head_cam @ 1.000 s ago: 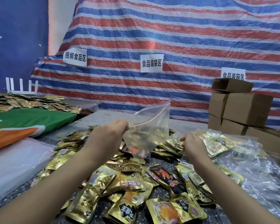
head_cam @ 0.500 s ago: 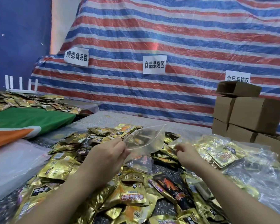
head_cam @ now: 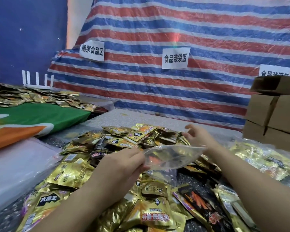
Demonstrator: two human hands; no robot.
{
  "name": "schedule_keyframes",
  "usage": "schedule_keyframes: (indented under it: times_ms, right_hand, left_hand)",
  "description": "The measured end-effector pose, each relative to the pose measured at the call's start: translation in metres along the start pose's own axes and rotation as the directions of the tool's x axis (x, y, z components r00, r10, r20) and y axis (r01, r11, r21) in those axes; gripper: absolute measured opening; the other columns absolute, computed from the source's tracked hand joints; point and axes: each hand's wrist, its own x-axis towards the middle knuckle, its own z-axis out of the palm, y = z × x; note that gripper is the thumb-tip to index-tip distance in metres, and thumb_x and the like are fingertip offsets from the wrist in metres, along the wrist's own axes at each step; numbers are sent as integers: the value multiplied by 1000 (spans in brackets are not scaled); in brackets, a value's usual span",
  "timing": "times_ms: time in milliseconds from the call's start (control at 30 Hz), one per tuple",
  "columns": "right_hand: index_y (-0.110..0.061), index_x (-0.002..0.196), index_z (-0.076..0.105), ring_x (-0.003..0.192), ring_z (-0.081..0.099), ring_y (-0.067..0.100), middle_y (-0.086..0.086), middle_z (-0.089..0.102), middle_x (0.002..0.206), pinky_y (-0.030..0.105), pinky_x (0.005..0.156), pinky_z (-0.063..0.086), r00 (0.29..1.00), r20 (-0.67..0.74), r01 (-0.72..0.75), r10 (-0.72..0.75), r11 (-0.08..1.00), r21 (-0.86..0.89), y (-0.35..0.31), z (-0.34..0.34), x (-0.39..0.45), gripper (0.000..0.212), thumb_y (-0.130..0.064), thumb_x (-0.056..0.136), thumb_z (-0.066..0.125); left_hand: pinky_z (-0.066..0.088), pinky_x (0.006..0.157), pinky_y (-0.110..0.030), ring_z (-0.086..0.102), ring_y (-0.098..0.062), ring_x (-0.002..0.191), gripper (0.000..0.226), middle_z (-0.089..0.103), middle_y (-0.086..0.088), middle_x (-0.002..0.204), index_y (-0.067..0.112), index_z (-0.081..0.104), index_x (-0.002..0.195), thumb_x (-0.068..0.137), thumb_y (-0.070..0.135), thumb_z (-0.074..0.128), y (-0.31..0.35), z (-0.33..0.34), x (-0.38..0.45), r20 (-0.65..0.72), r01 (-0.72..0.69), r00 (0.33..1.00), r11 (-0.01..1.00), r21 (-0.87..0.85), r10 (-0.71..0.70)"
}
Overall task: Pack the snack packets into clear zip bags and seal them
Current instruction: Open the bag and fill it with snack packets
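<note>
A heap of gold and black snack packets (head_cam: 124,144) covers the speckled table (head_cam: 127,117) in front of me. My left hand (head_cam: 126,163) pinches the left edge of a clear zip bag (head_cam: 171,157), which lies nearly flat above the heap with its mouth towards the right. My right hand (head_cam: 197,136) hovers just behind the bag's right end, fingers spread and loosely curved, holding nothing. Whether the bag holds any packets is unclear, since packets show through it.
Filled clear bags of packets (head_cam: 264,158) lie at the right. Stacked cardboard boxes (head_cam: 274,114) stand behind them. A green and orange cloth (head_cam: 32,119) and a second heap of packets (head_cam: 32,97) lie at the left. A striped tarp (head_cam: 174,47) with paper signs hangs behind.
The bag came down from upright to nearly flat over the heap. My right hand moved from the pile at the right to the bag's far right end, fingers spread.
</note>
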Motion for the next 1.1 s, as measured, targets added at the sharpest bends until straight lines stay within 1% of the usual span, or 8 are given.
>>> schedule_keyframes:
  times_ms: [133,233,500,667,767,833,967,1100]
  right_hand:
    - [-20,147,42,130,51,26,9,50,146,40,107,44,994,105,39,-31,997,-74,-18,9,20,58,-44,97,59]
    - [-21,154,32,144,36,25,4,35,159,40,116,32,982,181,86,-61,988,-130,-29,21,34,69,-44,96,62]
    - [-16,158,20,144,37,29,10,32,161,41,115,33,968,245,110,-50,965,-238,-34,51,69,84,-37,91,67]
    - [-17,152,33,131,50,30,12,48,150,42,105,42,972,235,94,-27,956,-278,-37,63,78,68,-43,96,60]
    - [-20,125,56,105,61,23,6,66,120,42,95,52,971,234,117,-42,940,-321,-38,66,75,44,-46,91,67]
    - [-17,116,59,99,62,23,5,67,110,43,91,54,978,206,119,-47,929,-352,-40,66,72,40,-45,89,69]
    - [-13,115,64,98,63,24,7,68,106,39,89,55,981,189,110,-42,922,-370,-51,57,68,31,-34,93,66]
    - [-15,110,64,90,60,19,4,67,103,34,80,53,978,204,122,-46,917,-380,-50,46,60,21,-26,93,61]
  left_hand:
    - [49,48,-31,55,-11,64,29,61,8,79,16,64,83,96,36,47,0,6,-3,53,23,998,1000,-7,-23]
    - [50,48,-32,55,-10,64,27,60,9,79,17,63,83,96,35,47,0,8,-5,58,35,998,999,0,-35]
    - [47,46,-31,52,-9,61,29,59,10,75,19,61,80,94,40,46,4,4,-5,48,66,997,998,7,-66]
    - [49,48,-33,55,-11,62,28,61,9,76,20,61,81,95,42,50,4,4,-4,50,77,996,997,-23,-76]
    - [49,49,-33,55,-11,62,29,61,10,76,20,61,80,95,42,50,3,4,-5,59,83,995,996,-20,-82]
    - [49,48,-33,55,-10,62,30,61,10,76,20,62,80,95,43,48,3,4,-6,66,85,994,996,-17,-84]
    - [49,48,-33,56,-9,62,33,62,10,76,19,64,80,95,43,47,3,6,-5,53,97,994,995,-19,-96]
    - [49,45,-31,56,-9,59,25,61,10,74,18,64,77,93,36,57,3,4,-5,42,106,994,994,-24,-105]
